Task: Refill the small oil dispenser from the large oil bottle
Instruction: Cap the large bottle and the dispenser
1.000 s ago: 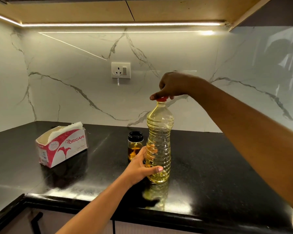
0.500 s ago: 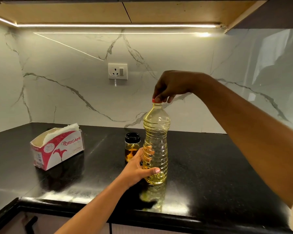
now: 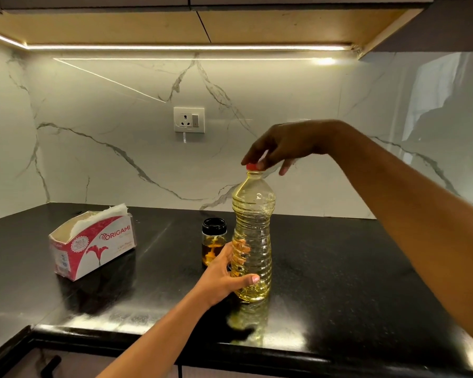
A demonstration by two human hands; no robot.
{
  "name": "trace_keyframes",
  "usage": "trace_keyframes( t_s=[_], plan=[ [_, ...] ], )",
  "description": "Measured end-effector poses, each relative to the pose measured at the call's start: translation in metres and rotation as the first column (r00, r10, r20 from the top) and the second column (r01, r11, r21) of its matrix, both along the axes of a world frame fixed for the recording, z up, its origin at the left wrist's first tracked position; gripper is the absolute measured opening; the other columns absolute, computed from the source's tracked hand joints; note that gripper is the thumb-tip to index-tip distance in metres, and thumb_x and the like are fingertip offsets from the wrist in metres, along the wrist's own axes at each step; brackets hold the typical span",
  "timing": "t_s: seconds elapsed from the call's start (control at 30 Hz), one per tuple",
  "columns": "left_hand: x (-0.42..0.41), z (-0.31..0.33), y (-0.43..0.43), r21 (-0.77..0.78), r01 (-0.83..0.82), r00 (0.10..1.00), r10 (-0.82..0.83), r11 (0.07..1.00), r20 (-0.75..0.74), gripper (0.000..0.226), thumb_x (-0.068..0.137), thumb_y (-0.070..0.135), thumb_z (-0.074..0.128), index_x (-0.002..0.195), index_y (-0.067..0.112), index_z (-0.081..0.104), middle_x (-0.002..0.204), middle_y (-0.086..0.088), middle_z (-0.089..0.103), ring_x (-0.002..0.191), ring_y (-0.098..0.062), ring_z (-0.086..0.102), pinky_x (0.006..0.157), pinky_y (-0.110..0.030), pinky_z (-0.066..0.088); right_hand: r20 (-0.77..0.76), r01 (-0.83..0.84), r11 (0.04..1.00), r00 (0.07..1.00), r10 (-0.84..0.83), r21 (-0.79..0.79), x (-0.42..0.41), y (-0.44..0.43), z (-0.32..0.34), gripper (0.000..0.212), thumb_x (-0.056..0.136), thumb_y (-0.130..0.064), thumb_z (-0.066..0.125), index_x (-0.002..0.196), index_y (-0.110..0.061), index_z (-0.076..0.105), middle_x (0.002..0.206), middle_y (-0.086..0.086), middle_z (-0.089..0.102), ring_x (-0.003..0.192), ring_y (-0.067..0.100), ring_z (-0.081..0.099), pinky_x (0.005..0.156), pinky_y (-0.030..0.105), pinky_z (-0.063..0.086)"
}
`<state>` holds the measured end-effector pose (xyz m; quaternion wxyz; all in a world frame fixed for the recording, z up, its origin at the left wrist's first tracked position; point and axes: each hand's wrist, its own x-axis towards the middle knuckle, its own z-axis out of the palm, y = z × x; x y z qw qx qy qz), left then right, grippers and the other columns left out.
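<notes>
The large oil bottle [image 3: 253,236], clear ribbed plastic with yellow oil, stands upright on the black counter [image 3: 339,282]. My left hand [image 3: 224,276] grips its lower body. Its red cap [image 3: 251,166] sits on the neck. My right hand [image 3: 279,148] hovers over the top, with the fingertips on the cap and the other fingers spread. The small oil dispenser [image 3: 213,241], a glass jar with a black lid and a little amber oil, stands just behind and left of the bottle, partly hidden by my left hand.
An open red-and-white tissue box [image 3: 93,246] lies on the counter at the left. A wall socket [image 3: 189,120] is set in the marble backsplash. The counter's front edge [image 3: 257,347] runs close below the bottle.
My right hand has loosened its closed grip on the cap, and its fingers have spread. The bottle and my left hand have stayed in place.
</notes>
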<state>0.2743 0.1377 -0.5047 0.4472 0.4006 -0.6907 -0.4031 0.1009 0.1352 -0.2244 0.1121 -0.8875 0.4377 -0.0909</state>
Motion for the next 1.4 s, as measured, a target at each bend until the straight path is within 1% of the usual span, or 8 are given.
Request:
trace_keyframes(
  t_s=[0.13,0.3,0.47,0.63,0.93,1.07,1.2,1.4],
  plan=[
    [0.0,-0.001,-0.002,-0.001,0.001,1.0,-0.001,1.0,-0.011,0.084,0.056,0.049,0.088,0.127,0.046,0.043,0.125,0.017,0.06,0.119,-0.004,0.056,0.104,-0.043,0.045,0.031,-0.016,0.998,0.999,0.018,-0.068,0.011,-0.006,-0.004,0.028,0.087,-0.013,0.063,0.115,-0.011,0.065,0.103,0.001,0.068,0.092,0.014,0.065,0.074,0.021,0.055],
    [-0.001,-0.001,-0.001,-0.014,0.002,1.0,-0.002,1.0,-0.008,0.083,0.058,0.047,0.087,0.128,0.043,0.043,0.123,0.017,0.061,0.117,-0.002,0.057,0.103,-0.041,0.047,-0.117,0.144,0.961,0.978,-0.175,-0.236,0.028,-0.006,-0.003,0.04,0.08,-0.047,0.066,0.073,-0.007,0.064,0.065,0.002,0.064,0.053,0.009,0.057,0.052,0.016,0.047],
    [-0.001,0.0,0.0,-0.017,0.004,1.0,-0.004,1.0,0.004,0.08,0.06,0.045,0.086,0.128,0.041,0.043,0.12,0.022,0.061,0.115,-0.001,0.057,0.103,-0.041,0.047,-0.173,0.216,0.869,0.931,-0.321,-0.446,0.033,-0.007,-0.005,0.068,0.077,-0.075,0.042,0.064,-0.01,0.061,0.061,0.0,0.061,0.056,0.01,0.053,0.064,0.024,0.041],
    [-0.001,-0.001,-0.003,-0.015,0.004,1.0,-0.004,1.0,0.007,0.08,0.06,0.047,0.086,0.128,0.042,0.044,0.123,0.016,0.061,0.117,-0.005,0.057,0.103,-0.043,0.046,-0.051,0.058,0.998,0.997,-0.059,-0.024,0.012,0.001,0.007,0.031,0.091,-0.027,0.057,0.118,-0.013,0.062,0.111,0.005,0.066,0.093,0.017,0.064,0.07,0.025,0.056],
    [-0.001,-0.003,-0.005,-0.014,0.011,1.0,-0.011,1.0,0.002,0.08,0.06,0.046,0.087,0.127,0.043,0.043,0.125,0.012,0.062,0.118,-0.007,0.058,0.103,-0.042,0.046,-0.083,0.231,0.958,0.965,-0.248,-0.17,0.038,-0.002,0.004,0.039,0.079,-0.037,0.07,0.075,0.0,0.062,0.063,0.009,0.063,0.048,0.015,0.058,0.054,0.022,0.054],
    [-0.001,-0.003,-0.003,-0.013,0.022,1.0,-0.022,1.0,0.01,0.079,0.062,0.044,0.086,0.128,0.041,0.043,0.125,0.01,0.062,0.117,-0.007,0.058,0.103,-0.041,0.046,-0.016,0.322,0.924,0.943,-0.332,-0.205,0.041,-0.009,-0.013,0.046,0.088,-0.044,0.056,0.067,-0.003,0.053,0.057,0.009,0.058,0.036,0.012,0.052,0.04,0.021,0.046],
    [-0.001,-0.002,-0.001,0.002,0.024,1.0,-0.024,1.0,0.013,0.077,0.06,0.046,0.087,0.126,0.043,0.045,0.125,0.009,0.062,0.117,-0.008,0.058,0.104,-0.042,0.046,0.151,0.343,0.856,0.939,-0.309,-0.387,0.016,-0.011,-0.034,0.068,0.092,-0.061,0.032,0.063,-0.007,0.062,0.055,0.001,0.061,0.044,0.009,0.054,0.053,0.018,0.041],
    [-0.002,-0.001,-0.001,0.01,0.014,1.0,-0.014,1.0,0.002,0.081,0.056,0.049,0.087,0.125,0.04,0.046,0.124,0.008,0.063,0.116,-0.007,0.059,0.103,-0.039,0.046,0.676,0.336,0.941,0.685,-0.273,0.039,-0.033,-0.001,-0.091,0.07,0.093,-0.062,0.025,0.087,-0.008,0.069,0.078,0.006,0.069,0.066,0.018,0.062,0.061,0.027,0.048]
  ],
)
